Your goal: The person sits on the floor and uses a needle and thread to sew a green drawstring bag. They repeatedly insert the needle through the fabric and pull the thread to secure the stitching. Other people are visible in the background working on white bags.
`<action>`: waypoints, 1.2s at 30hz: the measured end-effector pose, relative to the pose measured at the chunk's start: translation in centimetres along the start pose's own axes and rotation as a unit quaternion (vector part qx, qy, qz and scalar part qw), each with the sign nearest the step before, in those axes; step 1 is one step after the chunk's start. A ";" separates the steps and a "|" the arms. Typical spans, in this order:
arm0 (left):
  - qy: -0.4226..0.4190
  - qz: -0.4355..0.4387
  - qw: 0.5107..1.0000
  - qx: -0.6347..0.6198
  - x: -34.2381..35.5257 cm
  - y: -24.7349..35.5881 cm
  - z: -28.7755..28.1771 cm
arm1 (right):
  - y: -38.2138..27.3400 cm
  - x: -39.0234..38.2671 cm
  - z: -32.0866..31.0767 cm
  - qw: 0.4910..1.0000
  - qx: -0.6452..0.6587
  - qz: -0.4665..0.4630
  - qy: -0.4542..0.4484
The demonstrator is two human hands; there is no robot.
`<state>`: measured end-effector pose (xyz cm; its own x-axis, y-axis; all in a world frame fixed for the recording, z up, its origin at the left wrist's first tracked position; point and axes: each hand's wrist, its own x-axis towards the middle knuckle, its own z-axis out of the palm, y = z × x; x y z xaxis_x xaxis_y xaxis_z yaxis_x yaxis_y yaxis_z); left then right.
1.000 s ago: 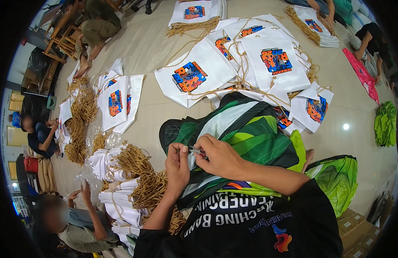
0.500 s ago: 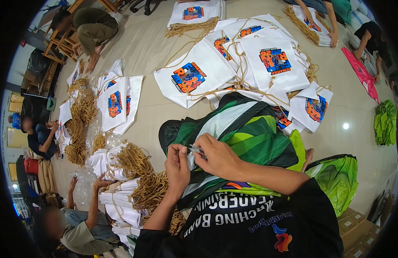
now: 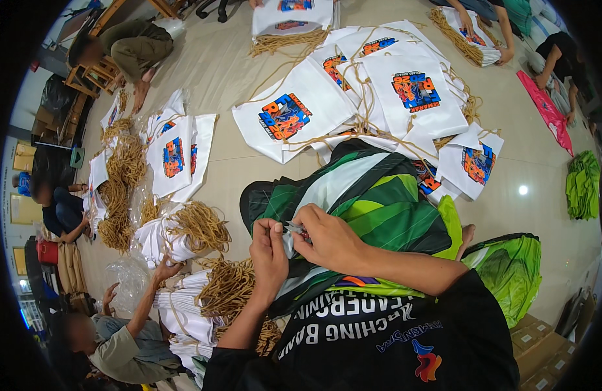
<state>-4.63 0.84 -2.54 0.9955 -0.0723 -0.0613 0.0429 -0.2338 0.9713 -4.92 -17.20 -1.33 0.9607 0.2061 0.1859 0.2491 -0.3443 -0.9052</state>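
Across my lap lies a green, black and white garment (image 3: 392, 218) with thin loose threads on its surface. Small metal thread snips (image 3: 292, 227) are in my right hand (image 3: 332, 240), blades pointing left toward my other hand's fingertips. My left hand (image 3: 268, 253) pinches at the garment's edge, thumb against forefinger; whether it grips cloth or a thread is too small to tell. Both hands are close together over the cloth, almost touching. Just beyond the garment, white drawstring bags (image 3: 418, 98) with colourful prints lie in a loose heap.
Bundles of white bags with tan cords (image 3: 200, 228) line the left side, beside a co-worker (image 3: 128, 339) reaching over them. Another bag stack (image 3: 291, 23) stands at the far side. Bright green cloth (image 3: 509, 274) and cardboard boxes (image 3: 542, 352) are at my right. Other people sit around.
My hands stay almost in place; the snips have shifted slightly and show more. At lower left the co-worker's hand has moved onto a bag bundle. Another person's hand appears at the far stack.
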 end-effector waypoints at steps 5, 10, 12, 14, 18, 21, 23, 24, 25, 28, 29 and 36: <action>-0.001 -0.002 1.000 0.002 -0.1 -0.3 0.0 | 0.1 0.0 0.1 1.000 -0.001 0.007 -0.007; 0.008 0.021 1.000 0.021 0.1 -0.2 0.1 | 0.0 -0.1 0.2 1.000 -0.007 -0.005 0.001; 0.017 0.026 0.999 0.023 0.0 0.0 0.4 | 0.1 -0.1 0.2 1.000 -0.002 -0.009 0.007; 0.008 0.008 1.000 0.025 -0.1 0.3 0.2 | 0.1 -0.1 0.2 1.000 0.006 -0.008 0.012; -0.004 -0.006 1.000 0.019 -0.4 0.3 0.2 | 0.2 -0.1 0.2 1.000 -0.009 -0.008 0.008; 0.010 0.044 0.998 0.042 -0.2 -0.3 0.6 | 0.1 0.0 0.1 1.000 -0.017 -0.004 0.001; 0.011 0.040 0.998 0.047 -0.2 -0.4 0.5 | 0.1 0.0 0.2 1.000 -0.018 -0.001 0.000; 0.012 0.039 0.998 0.050 -0.2 -0.4 0.5 | 0.1 0.0 0.2 1.000 -0.017 -0.001 0.000; 0.011 0.037 0.998 0.053 -0.2 -0.3 0.5 | 0.1 -0.1 0.3 1.000 -0.016 -0.002 0.000; 0.009 0.034 0.997 0.062 -0.3 0.1 0.5 | 0.4 0.0 0.4 1.000 -0.020 -0.001 0.000; 0.008 0.034 0.997 0.065 -0.4 0.2 0.4 | 0.5 0.0 0.4 1.000 -0.023 0.001 0.000; -0.029 -0.109 0.992 -0.051 -0.3 2.6 0.1 | 0.8 0.6 -0.2 0.996 0.042 0.030 0.068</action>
<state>-4.78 0.20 -0.04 0.9551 -0.0871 -0.2833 0.2683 -0.1515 0.9513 -4.14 -17.56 -1.82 0.9828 0.0592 0.1750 0.1846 -0.2738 -0.9439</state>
